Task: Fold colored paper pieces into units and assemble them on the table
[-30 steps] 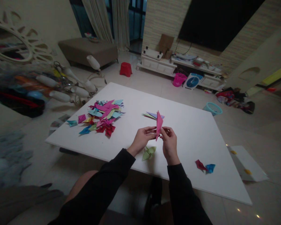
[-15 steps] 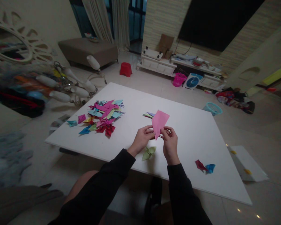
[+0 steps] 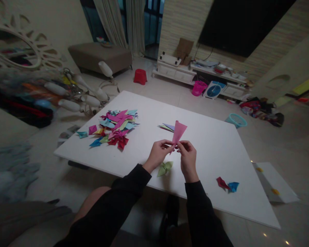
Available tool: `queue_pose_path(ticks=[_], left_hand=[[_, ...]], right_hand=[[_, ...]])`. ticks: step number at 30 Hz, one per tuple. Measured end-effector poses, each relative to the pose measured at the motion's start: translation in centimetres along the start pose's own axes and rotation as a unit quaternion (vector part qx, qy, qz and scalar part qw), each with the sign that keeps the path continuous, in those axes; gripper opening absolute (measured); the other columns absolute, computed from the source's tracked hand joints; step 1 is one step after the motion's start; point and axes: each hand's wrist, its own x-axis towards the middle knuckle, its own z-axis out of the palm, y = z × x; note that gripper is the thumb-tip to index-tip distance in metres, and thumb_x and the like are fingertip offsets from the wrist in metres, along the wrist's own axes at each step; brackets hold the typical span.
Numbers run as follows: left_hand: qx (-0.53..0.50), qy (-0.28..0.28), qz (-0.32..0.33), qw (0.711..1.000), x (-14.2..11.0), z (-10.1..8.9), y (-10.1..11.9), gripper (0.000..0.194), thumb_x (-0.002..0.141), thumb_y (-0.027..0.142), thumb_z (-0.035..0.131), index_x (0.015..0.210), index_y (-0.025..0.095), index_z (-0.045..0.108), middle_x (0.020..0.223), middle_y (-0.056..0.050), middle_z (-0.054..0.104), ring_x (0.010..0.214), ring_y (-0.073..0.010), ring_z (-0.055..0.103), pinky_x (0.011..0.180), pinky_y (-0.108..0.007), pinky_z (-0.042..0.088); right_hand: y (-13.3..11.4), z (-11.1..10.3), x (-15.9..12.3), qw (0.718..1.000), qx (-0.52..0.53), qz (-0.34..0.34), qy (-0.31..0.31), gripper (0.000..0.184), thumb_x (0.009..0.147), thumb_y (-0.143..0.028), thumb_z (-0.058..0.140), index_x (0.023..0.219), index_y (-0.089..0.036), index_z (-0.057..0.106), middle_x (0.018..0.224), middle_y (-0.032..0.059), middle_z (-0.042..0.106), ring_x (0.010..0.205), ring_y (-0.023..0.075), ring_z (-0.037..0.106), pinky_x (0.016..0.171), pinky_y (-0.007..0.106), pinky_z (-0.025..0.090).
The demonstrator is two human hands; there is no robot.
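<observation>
A pink sheet of folded origami paper (image 3: 179, 131) is held up above the white table (image 3: 208, 154), its wide end pointing away from me. My left hand (image 3: 159, 153) pinches its narrow lower end from the left. From the right, the fingertips of my right hand (image 3: 188, 157) pinch the same narrow part, close to the left fingertips. Below and between the hands, a light green folded paper piece (image 3: 165, 168) lies near the table's front edge. Just beyond the pink paper lies a small stack of folded papers (image 3: 167, 127) in green and violet.
A heap of colourful folded papers (image 3: 118, 125) covers the table's left part. A dark red folded piece (image 3: 222, 183) and a blue one (image 3: 233, 186) lie at the front right. A lamp with several white shades (image 3: 89, 100) stands by the left edge; a teal basket (image 3: 236, 120) is past the far right corner.
The pink paper has gone from a broad kite shape to a narrower one, its left side folded or turned in. Both hands keep hold of it, with the fingertips closer together.
</observation>
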Motion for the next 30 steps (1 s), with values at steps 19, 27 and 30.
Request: queue_pose_path(ticks=[19,27,30], left_hand=[[-0.086,-0.02,-0.133,0.987,-0.7,-3.0,1.0,0.03,0.066,0.026,0.085,0.087,0.009,0.071,0.065,-0.003,0.066,0.055,-0.0074,0.055,0.058,-0.022,0.043],[0.037,0.003,-0.104,0.994,0.3,-5.2,2.8,0.01,0.085,0.021,0.066,0.084,0.012,0.064,0.057,0.001,0.059,0.046,-0.0075,0.05,0.048,-0.02,0.037],[0.032,0.02,-0.092,0.995,0.6,-5.7,3.5,0.006,0.086,0.018,0.06,0.086,0.013,0.063,0.061,0.001,0.06,0.048,-0.0082,0.052,0.049,-0.02,0.039]], right_hand=[[0.0,-1.7,-0.7,0.875,-0.328,-0.343,-0.098,0.018,0.094,-0.022,0.058,0.1,-0.024,0.075,0.103,0.0063,0.076,0.093,0.0209,0.072,0.084,0.038,0.059],[4.6,-0.6,1.5,0.929,-0.307,-0.208,0.008,0.031,0.089,-0.033,0.059,0.109,-0.016,0.075,0.111,0.0131,0.076,0.098,0.0255,0.073,0.093,0.043,0.058],[7.0,1.1,4.2,0.942,-0.308,-0.132,0.005,0.046,0.083,-0.034,0.056,0.121,-0.011,0.068,0.122,0.0183,0.071,0.106,0.0276,0.07,0.095,0.043,0.056]])
